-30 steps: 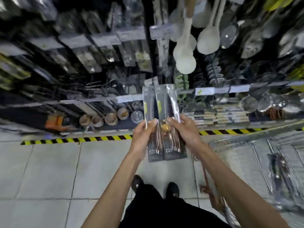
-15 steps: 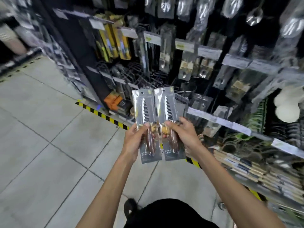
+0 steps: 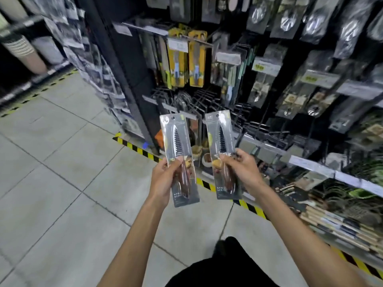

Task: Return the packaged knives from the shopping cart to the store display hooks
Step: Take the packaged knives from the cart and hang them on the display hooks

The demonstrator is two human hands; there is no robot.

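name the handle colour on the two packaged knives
Reddish brown, like wood, on the left handle and the right handle; head view.

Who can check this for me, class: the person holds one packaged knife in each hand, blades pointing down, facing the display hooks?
Not quite. The head view shows both blades pointing up, handles at the bottom. The rest holds: the left hand grips the left packaged knife, the right hand the right packaged knife, facing the display hooks.
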